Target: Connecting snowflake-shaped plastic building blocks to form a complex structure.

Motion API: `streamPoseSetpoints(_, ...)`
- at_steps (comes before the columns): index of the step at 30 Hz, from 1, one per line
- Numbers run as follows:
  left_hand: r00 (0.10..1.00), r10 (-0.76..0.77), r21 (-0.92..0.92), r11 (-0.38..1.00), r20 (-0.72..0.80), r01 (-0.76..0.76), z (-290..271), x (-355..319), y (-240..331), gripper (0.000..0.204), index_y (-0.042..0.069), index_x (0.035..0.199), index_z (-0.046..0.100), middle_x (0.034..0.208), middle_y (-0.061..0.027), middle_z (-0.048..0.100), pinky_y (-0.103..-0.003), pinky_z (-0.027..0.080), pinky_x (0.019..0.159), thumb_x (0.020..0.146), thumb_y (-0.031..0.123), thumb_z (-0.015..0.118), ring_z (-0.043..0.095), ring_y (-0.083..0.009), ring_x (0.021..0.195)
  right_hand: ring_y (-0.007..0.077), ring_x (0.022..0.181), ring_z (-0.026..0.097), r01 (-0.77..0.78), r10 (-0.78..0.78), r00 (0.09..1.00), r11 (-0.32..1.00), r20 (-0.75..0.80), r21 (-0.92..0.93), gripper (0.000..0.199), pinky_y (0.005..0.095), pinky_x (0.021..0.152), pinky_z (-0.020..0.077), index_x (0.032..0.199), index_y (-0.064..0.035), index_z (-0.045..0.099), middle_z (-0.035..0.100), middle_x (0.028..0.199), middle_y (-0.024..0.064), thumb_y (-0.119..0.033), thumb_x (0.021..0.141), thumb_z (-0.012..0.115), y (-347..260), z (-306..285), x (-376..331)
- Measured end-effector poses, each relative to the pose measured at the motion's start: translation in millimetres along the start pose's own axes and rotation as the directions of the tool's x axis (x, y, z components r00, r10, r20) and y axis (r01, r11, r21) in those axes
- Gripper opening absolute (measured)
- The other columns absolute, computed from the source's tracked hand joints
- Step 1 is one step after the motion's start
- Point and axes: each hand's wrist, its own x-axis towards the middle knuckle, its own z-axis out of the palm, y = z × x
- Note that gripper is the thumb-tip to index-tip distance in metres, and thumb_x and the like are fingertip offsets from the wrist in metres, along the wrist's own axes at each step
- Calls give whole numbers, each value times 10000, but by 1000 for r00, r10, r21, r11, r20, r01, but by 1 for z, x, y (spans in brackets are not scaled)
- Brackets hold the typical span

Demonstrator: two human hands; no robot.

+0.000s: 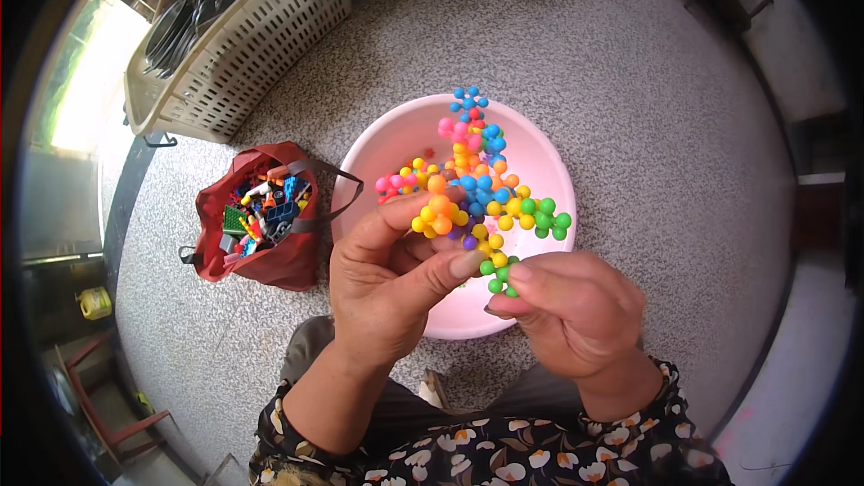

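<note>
A branching cluster of plastic ball-shaped connector pieces (481,189), in blue, orange, yellow, pink, green and purple, is held up over a pink basin (551,153). My left hand (387,274) grips the cluster from its left side, thumb and fingers pinched near the yellow and purple pieces. Between the thumb and fingers of my right hand (576,306) is a green ball connector piece (498,275). It touches the yellow piece at the cluster's lower end; whether the two are locked together I cannot tell. My fingertips partly hide the green piece.
Left of the basin stands a red fabric bag (297,274) full of mixed toy bricks, its dark strap reaching the basin's rim. A white slatted plastic basket (261,54) with pans stands at the far left. A wooden chair (112,436) is at the lower left.
</note>
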Motion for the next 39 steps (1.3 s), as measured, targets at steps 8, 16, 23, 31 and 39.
streamPoseSetpoints(8,1000,18,18,1000,3,-18,2,-1,3,391,-36,1113,496,1028,-141,581,-327,520,784,742,-111,595,610,-197,872,211,630,632,-46,46,999,999,3,0,270,274,549,518,921,-13,595,616,722,104,-25,675,706,-2,2,1)
streamPoseSetpoints(16,994,-103,-146,983,46,109,-5,0,10,411,-10,1148,480,1151,-150,512,-335,504,806,757,-84,581,571,-206,963,156,555,560,-255,284,959,829,19,498,248,232,520,455,943,-9,579,579,680,57,-143,754,667,2,-7,-5)
streamPoseSetpoints(23,975,-210,-271,937,66,220,-10,7,14,318,-8,1120,492,1145,-133,512,-309,480,835,804,11,517,546,-194,999,195,957,502,-235,768,624,10,143,972,294,326,884,411,1073,60,448,481,989,138,0,789,399,30,-15,14)
streamPoseSetpoints(31,961,-278,-193,943,-8,271,-1,4,13,253,3,1071,523,1094,-130,554,-311,535,705,819,28,533,591,-185,912,257,1058,505,-405,781,604,131,157,905,236,353,923,436,1091,25,438,488,1110,151,-69,875,456,29,-10,16)
streamPoseSetpoints(39,926,-361,-62,927,113,370,-1,1,13,278,-41,1022,532,1042,-191,561,-430,517,770,759,48,557,592,-297,915,78,522,478,-417,645,761,397,74,818,290,185,476,385,934,-5,541,547,676,54,-282,850,561,32,-6,8)
